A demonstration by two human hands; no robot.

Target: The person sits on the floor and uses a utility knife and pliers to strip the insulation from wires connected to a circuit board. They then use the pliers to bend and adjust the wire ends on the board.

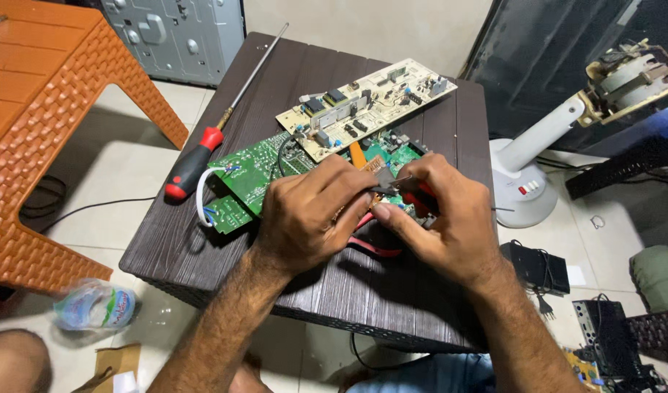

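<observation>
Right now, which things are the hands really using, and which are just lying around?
In use:
- left hand and right hand, both over the green circuit board
- red-handled pliers in the right hand

Lying about:
- beige circuit board
- red-and-black screwdriver
- plastic bottle on the floor
- orange plastic stool
- white fan base
</observation>
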